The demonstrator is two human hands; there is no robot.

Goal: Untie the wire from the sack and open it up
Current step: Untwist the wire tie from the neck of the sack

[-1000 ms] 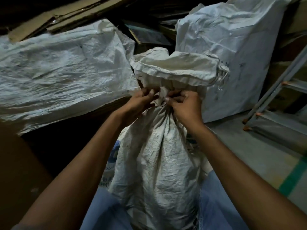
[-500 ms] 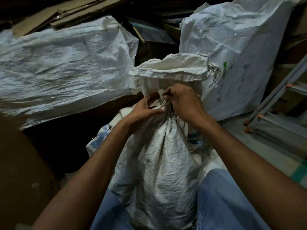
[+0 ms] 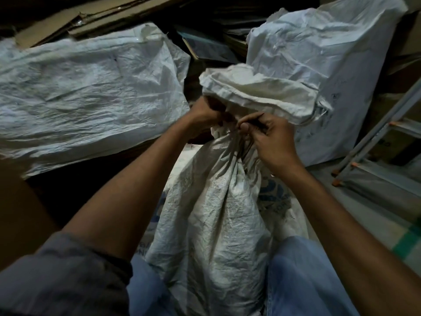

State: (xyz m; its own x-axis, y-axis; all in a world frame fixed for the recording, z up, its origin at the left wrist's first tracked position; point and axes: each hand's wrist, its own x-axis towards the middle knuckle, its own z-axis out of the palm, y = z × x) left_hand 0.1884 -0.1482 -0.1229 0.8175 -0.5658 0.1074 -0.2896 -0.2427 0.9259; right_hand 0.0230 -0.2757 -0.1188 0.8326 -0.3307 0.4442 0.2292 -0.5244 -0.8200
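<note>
Sack (image 3: 214, 220) neck bunched between both hands: left hand (image 3: 202, 115) clutches its fabric, right hand (image 3: 271, 140) pinches the wire (image 3: 251, 117).

One head-worn camera looks steeply down, close in.

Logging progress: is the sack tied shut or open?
Shut: sack neck cinched tight; left hand grips it, right hand pinches the wire.
</note>
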